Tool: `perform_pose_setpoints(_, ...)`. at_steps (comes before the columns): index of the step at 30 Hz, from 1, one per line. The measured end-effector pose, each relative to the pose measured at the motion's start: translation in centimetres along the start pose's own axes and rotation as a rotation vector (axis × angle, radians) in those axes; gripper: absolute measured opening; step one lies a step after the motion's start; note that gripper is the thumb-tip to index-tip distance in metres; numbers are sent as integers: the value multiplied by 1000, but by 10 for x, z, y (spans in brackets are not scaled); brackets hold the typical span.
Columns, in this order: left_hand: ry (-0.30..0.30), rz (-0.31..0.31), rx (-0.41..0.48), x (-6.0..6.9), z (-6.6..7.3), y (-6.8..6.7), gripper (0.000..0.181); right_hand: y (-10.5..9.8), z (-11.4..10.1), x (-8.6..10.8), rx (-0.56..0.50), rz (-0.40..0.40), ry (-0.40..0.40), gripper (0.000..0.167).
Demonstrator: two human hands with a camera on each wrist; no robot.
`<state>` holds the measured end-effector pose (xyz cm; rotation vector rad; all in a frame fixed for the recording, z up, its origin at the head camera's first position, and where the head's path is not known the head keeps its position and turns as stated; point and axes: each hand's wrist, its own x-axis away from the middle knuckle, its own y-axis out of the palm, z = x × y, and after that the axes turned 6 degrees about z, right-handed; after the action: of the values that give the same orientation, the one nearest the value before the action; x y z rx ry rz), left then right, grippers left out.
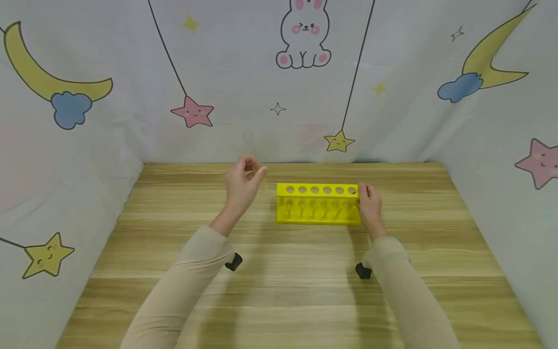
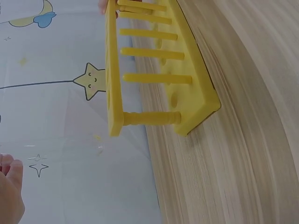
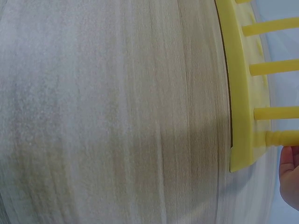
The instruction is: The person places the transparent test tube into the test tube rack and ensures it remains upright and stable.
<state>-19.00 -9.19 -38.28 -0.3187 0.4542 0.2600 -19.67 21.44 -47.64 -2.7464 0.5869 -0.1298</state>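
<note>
A yellow test tube rack (image 1: 307, 196) stands upright on the wooden table, with a row of round holes along its top and several pegs below. My right hand (image 1: 370, 206) grips the rack's right end; in the right wrist view its fingertips touch the end post (image 3: 282, 138). To the left of the rack and above the table, my left hand (image 1: 243, 184) pinches a clear test tube (image 2: 60, 145). The tube is tilted, its lower end towards the rack but apart from it. Being see-through, it shows only faintly in the head view.
The wooden table (image 1: 296, 291) extends in front of the rack. White cloth (image 1: 261, 87) printed with stars, moons and a rabbit encloses the back and both sides. Black wrist pieces (image 1: 234, 261) sit below both sleeves.
</note>
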Motion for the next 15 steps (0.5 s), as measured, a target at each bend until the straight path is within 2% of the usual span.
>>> perform_pose_setpoints(15, -10, -27, 14, -1, 4, 20, 20, 2, 5, -4, -11, 9, 3, 47)
